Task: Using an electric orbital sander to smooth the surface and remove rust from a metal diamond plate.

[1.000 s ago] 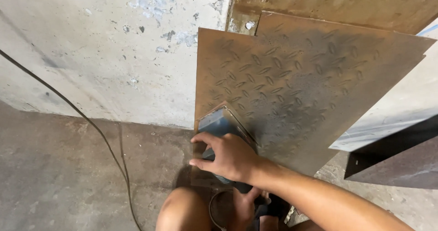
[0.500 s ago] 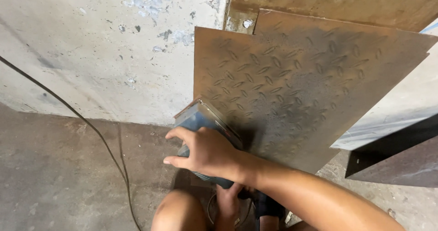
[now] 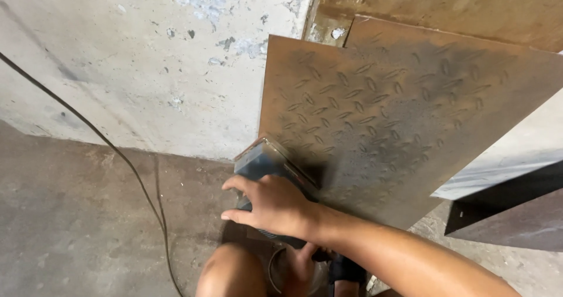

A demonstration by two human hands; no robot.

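Pitted concrete wall (image 3: 117, 68) behind rusty diamond-tread plate (image 3: 381, 109)

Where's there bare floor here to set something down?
Left of the knee the concrete floor lies open, bordered by the wall and crossed by a black cable. It is crowded where the right hand grips the sander against the leaning rusty tread plate.

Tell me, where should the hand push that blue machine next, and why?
Probably up and to the right, I think. The right hand presses the blue sander against the lower left corner of the rusty patterned metal plate, and nearly all the plate's brown surface lies above and to the right of it.
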